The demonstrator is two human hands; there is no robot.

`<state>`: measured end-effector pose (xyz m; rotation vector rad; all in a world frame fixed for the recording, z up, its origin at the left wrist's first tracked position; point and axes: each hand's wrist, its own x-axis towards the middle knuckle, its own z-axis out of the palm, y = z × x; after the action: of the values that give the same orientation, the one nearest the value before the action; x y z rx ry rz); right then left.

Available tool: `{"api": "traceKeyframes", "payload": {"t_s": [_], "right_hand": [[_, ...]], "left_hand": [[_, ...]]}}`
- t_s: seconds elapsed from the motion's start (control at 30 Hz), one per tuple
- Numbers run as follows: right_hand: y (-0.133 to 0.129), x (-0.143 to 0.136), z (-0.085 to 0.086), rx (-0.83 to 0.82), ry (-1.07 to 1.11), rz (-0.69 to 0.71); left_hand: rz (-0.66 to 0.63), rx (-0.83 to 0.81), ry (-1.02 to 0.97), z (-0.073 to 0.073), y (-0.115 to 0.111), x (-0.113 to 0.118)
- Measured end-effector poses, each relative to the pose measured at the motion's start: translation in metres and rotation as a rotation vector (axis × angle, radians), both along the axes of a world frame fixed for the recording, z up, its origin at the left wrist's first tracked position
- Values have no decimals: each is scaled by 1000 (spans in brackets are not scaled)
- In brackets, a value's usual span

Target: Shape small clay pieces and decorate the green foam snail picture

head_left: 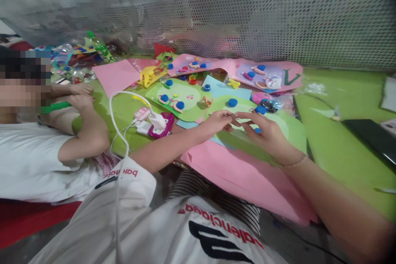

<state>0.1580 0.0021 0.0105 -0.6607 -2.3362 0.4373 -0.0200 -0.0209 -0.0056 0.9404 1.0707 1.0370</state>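
Note:
Over a green paper sheet (295, 132) with blue clay pieces, my left hand (220, 121) and my right hand (262, 132) meet at the fingertips. Each hand has its fingers bent together in a pinch; whatever lies between them is too small to make out. A blue clay piece (232, 102) rests on the sheet just behind the hands, and another blue piece (260, 109) sits behind my right fingers. Large pink paper (244, 173) lies under the sheet, toward my body.
At left, a purple power strip (165, 126) holds plugs, with a white cable (113, 111) arching up. Another person's arms (83, 132) rest on the table. Decorated sheets and a yellow piece (150, 76) lie behind; a black flat object (371, 138) is at right.

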Motion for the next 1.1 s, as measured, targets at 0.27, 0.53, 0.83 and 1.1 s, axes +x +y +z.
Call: {"api": "traceKeyframes", "payload": {"t_s": [0.27,0.53,0.83,1.1], "right_hand": [[4,2,-6,33,-80,-40],[3,0,-8,73,-77,-33],[5,0,-7,81,-14,-65],[6,-1,-7,27,13,-34]], "left_hand": [[4,-44,-106,4,0,2],[-2,-49,-148,1,1,0],[-39,-51,-126,1,-1,0],[5,-94,-119,1,0,0]]}}
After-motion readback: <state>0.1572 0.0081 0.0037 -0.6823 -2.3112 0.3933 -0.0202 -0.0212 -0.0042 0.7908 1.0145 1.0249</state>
